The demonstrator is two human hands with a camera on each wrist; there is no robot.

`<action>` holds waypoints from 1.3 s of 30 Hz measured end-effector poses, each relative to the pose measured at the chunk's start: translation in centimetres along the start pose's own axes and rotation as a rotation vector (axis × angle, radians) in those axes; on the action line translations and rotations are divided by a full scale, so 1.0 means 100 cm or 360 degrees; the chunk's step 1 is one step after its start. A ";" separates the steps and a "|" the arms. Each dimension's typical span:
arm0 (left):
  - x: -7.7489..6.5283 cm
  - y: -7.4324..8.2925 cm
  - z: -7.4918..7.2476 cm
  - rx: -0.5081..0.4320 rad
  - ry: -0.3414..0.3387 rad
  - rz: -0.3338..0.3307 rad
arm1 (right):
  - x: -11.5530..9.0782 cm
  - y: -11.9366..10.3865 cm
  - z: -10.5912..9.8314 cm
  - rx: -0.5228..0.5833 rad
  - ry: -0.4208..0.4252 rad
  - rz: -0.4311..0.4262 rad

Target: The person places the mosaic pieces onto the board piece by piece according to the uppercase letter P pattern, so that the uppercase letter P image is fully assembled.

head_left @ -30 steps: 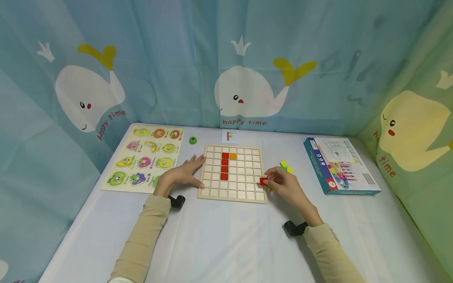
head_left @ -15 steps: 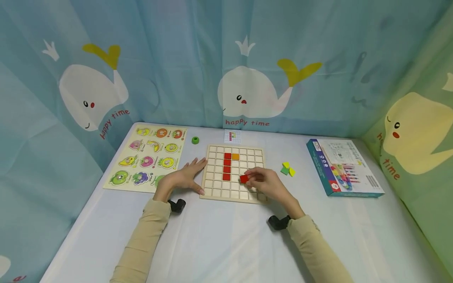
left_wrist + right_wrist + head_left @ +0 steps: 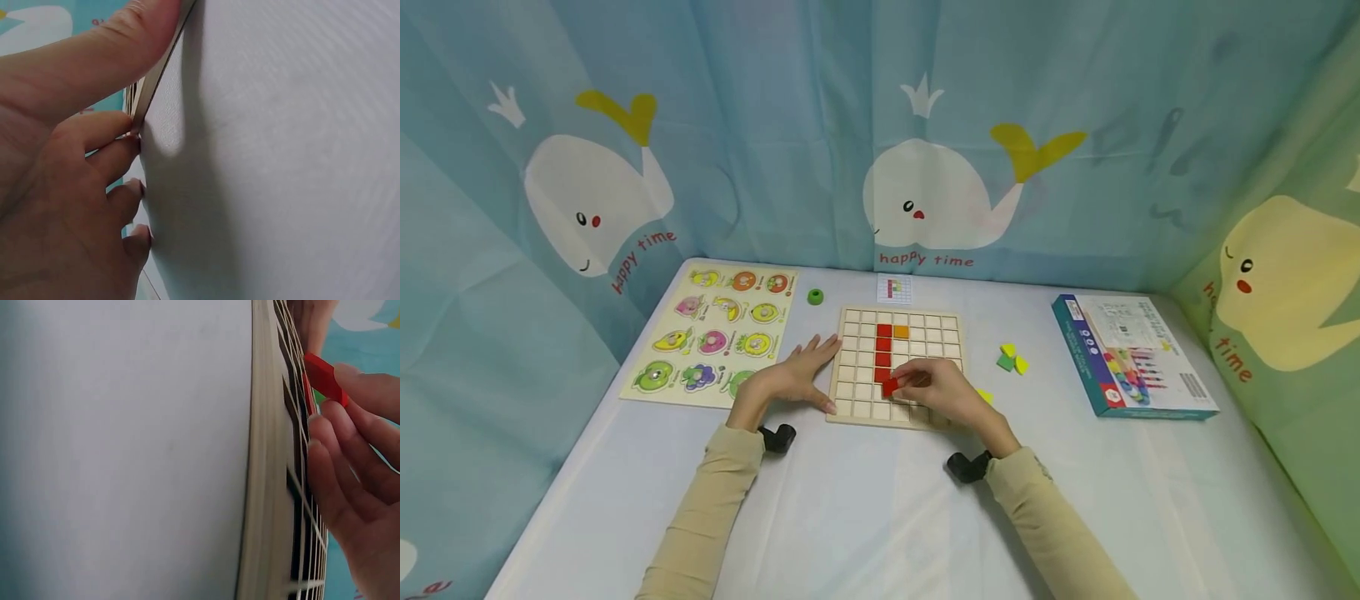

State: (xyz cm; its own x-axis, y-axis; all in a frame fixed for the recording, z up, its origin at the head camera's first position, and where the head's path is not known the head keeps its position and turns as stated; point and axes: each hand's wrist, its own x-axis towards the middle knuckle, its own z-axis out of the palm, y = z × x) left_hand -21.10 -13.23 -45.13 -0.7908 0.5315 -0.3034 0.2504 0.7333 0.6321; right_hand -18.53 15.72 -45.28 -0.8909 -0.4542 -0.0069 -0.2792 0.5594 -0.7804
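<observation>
A wooden grid board [image 3: 855,372] lies mid-table, holding a column of several red square tiles [image 3: 883,345] and one orange tile [image 3: 901,332] beside the top one. My right hand [image 3: 942,389] pinches another red square tile [image 3: 890,387] between thumb and fingers, just below the column. In the right wrist view that red tile [image 3: 325,379] is tilted above the grid. My left hand [image 3: 793,375] spreads its fingers along the board's left edge, thumb at the lower left corner; in the left wrist view its thumb [image 3: 119,47] lies against the board's side.
Several yellow and green tiles [image 3: 1007,362] lie right of the board, and another yellow piece [image 3: 984,397] shows by the right hand. Behind the board is a small pattern card [image 3: 895,288]. A fruit puzzle board [image 3: 707,333], a green ring [image 3: 816,297] and a flat box [image 3: 1131,354] stand around.
My right hand has carried the red tile leftward from the board's right edge to the bottom of the red column. My left hand has stayed at the board's left edge.
</observation>
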 end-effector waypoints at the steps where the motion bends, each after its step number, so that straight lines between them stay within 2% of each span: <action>1: 0.000 0.000 0.000 0.0000 0.0001 0.0000 | 0.001 -0.002 0.001 -0.0008 -0.0008 -0.0002; 17: -0.001 0.005 -0.003 0.0039 0.0025 -0.0030 | 0.011 -0.010 0.012 -0.0186 -0.0072 0.0011; 25: -0.002 0.007 0.000 0.0005 0.0020 -0.0035 | 0.005 -0.004 0.001 -0.0136 -0.0078 -0.0086; 30: -0.002 0.006 0.001 -0.0001 0.0026 -0.0051 | 0.004 0.001 -0.017 -0.0133 0.0051 -0.0094; 34: -0.002 0.006 0.002 -0.0012 0.0041 -0.0032 | 0.004 0.006 -0.033 -0.0203 0.0200 -0.0049; 39: -0.002 0.006 0.001 -0.0028 0.0045 0.0010 | -0.002 0.015 -0.054 -0.0282 0.0323 0.0039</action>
State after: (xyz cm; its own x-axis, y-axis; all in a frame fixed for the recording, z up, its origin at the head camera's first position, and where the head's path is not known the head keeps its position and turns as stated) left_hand -20.70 -12.88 -44.80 -0.8047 0.5239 -0.2793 0.2459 0.7223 0.6464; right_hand -20.74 20.40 -43.03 -0.9468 -0.3008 0.1148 -0.2990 0.6892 -0.6600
